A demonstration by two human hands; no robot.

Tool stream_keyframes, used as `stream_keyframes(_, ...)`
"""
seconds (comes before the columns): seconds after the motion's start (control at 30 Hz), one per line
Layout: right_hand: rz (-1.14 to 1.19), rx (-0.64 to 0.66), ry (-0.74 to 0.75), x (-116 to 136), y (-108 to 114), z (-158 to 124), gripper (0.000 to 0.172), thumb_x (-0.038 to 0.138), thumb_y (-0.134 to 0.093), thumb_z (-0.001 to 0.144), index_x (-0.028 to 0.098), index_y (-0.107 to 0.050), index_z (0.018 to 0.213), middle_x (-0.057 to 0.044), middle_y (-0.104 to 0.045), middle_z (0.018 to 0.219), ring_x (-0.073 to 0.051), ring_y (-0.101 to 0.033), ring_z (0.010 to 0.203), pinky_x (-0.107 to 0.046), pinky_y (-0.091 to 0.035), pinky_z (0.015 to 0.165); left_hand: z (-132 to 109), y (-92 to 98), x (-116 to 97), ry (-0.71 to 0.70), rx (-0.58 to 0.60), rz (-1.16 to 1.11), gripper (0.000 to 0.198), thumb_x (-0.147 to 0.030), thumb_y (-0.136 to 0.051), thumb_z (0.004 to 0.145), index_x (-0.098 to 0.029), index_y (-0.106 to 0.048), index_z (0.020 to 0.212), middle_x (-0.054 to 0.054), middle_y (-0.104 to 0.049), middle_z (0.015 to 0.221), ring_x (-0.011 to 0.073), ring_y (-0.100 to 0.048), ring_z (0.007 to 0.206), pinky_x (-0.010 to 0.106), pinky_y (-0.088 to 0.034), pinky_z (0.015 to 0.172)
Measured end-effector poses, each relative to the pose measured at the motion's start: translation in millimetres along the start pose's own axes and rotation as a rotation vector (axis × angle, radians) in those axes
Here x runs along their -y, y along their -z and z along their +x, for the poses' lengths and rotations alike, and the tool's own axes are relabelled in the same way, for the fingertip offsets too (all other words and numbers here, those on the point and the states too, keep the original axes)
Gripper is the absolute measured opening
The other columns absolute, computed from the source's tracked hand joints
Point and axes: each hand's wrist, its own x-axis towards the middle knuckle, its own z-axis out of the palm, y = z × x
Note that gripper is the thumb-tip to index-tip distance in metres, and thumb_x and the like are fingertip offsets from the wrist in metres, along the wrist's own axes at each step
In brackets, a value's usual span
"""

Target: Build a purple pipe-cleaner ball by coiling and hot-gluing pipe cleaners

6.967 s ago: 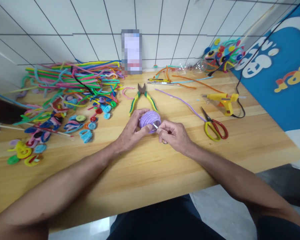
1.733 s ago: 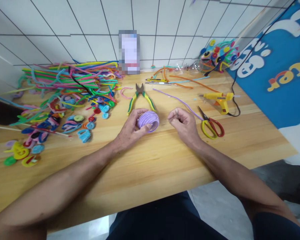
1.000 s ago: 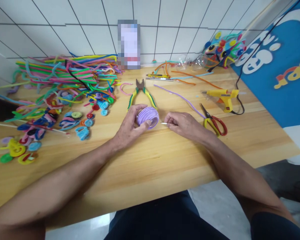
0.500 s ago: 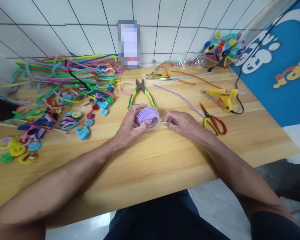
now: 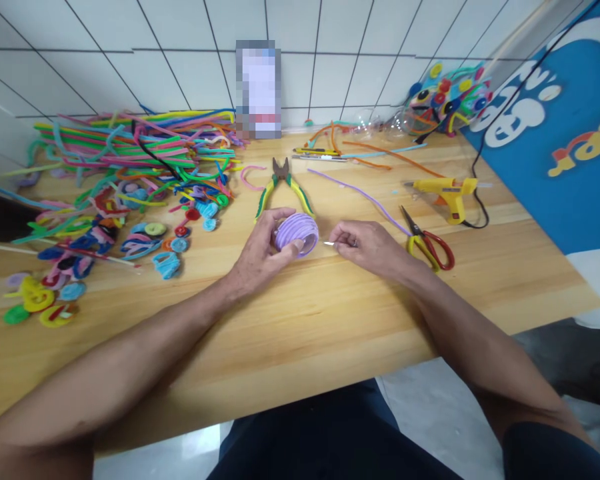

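My left hand (image 5: pixel 266 245) is wrapped round a small clear cup-like piece coiled with purple pipe cleaner (image 5: pixel 296 231), its open end turned to the right. Just right of it, the fingertips of my right hand (image 5: pixel 356 241) pinch a thin white sliver (image 5: pixel 329 243), whose kind I cannot make out; it points at the cup without touching it. Behind my left hand lie pliers (image 5: pixel 281 179) with yellow-green handles, their grips partly hidden. A loose purple pipe cleaner (image 5: pixel 363 191) stretches behind my right hand to the scissors (image 5: pixel 427 243).
A heap of colourful pipe cleaners (image 5: pixel 130 150) and several coiled pieces (image 5: pixel 153 240) cover the left side. At the right lies a yellow glue gun (image 5: pixel 447 193) with its cord. A decorated bottle (image 5: pixel 445 100) and a blurred phone (image 5: pixel 259 90) stand by the wall.
Both hands hold nearly the same pose. The white sliver shows slightly more beyond my right fingertips, and the view has shifted a little.
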Motion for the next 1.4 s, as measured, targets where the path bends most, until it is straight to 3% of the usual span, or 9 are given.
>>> stream_keyframes(0.27, 0.117, -0.123, 0.061, 31, 2, -6, 0.004, 0.02, -0.068, 0.088, 0.023, -0.071, 0.087, 0.002, -0.065, 0.074, -0.013, -0.052, 0.063, -0.031, -0.04, 0.063, -2, 0.8, 1, 0.002, 0.014, 0.012, 0.055, -0.048, -0.077, 0.096, -0.026, -0.057, 0.143, 0.012, -0.067, 0.139, 0.0294, -0.065, 0.129, 0.043, -0.058, 0.101)
stream_keyframes(0.5, -0.008, -0.03, 0.002, 3, -1, 0, 0.01, 0.014, -0.065, 0.083, 0.022, -0.07, 0.086, 0.003, -0.067, 0.072, -0.014, -0.057, 0.063, -0.03, -0.041, 0.065, -1, -0.5, 3, -0.025, -0.014, 0.0, 0.054, -0.046, -0.078, 0.096, -0.025, -0.057, 0.141, 0.012, -0.067, 0.139, 0.0283, -0.066, 0.128, 0.046, -0.057, 0.108)
stream_keyframes(0.63, -0.212, -0.064, -0.01, -11, -4, 3, 0.014, 0.011, -0.066, 0.083, 0.023, -0.07, 0.089, 0.0, -0.071, 0.079, -0.017, -0.062, 0.072, -0.031, -0.042, 0.07, -1, 0.0, 3, -0.033, -0.011, 0.032, 0.054, -0.045, -0.077, 0.096, -0.025, -0.057, 0.141, 0.012, -0.067, 0.139, 0.0276, -0.065, 0.128, 0.043, -0.057, 0.105)
stream_keyframes(0.87, -0.339, -0.171, 0.171, -19, -19, 4, 0.006, 0.018, -0.069, 0.093, 0.023, -0.073, 0.092, -0.009, -0.075, 0.098, -0.027, -0.068, 0.095, -0.04, -0.05, 0.088, -2, -1.3, 4, -0.02, -0.013, 0.019, 0.054, -0.043, -0.076, 0.096, -0.025, -0.056, 0.143, 0.012, -0.066, 0.141, 0.0264, -0.066, 0.127, 0.039, -0.058, 0.099)
stream_keyframes(1.13, -0.46, -0.092, 0.204, -12, -35, 15, 0.012, 0.019, -0.063, 0.1, 0.021, -0.073, 0.093, -0.011, -0.075, 0.098, -0.029, -0.065, 0.096, -0.042, -0.046, 0.089, -1, -0.8, 4, -0.038, -0.02, 0.016, 0.052, -0.042, -0.078, 0.096, -0.025, -0.057, 0.141, 0.012, -0.067, 0.14, 0.0277, -0.067, 0.127, 0.045, -0.057, 0.105)
stream_keyframes(1.27, -0.559, -0.019, 0.162, -8, -32, 17, 0.012, 0.019, -0.061, 0.1, 0.019, -0.072, 0.094, -0.015, -0.076, 0.1, -0.031, -0.064, 0.098, -0.043, -0.044, 0.088, -1, -0.6, 5, -0.038, -0.014, 0.024, 0.053, -0.043, -0.077, 0.096, -0.025, -0.056, 0.141, 0.012, -0.067, 0.14, 0.028, -0.067, 0.128, 0.045, -0.058, 0.105)
stream_keyframes(1.4, -0.452, 0.02, 0.176, -10, -22, 10, 0.016, 0.017, -0.058, 0.1, 0.02, -0.069, 0.09, -0.011, -0.074, 0.092, -0.027, -0.062, 0.09, -0.041, -0.043, 0.087, -1, -0.7, 5, -0.032, -0.013, 0.05, 0.054, -0.043, -0.076, 0.097, -0.025, -0.055, 0.143, 0.012, -0.066, 0.141, 0.0266, -0.068, 0.126, 0.042, -0.059, 0.102)
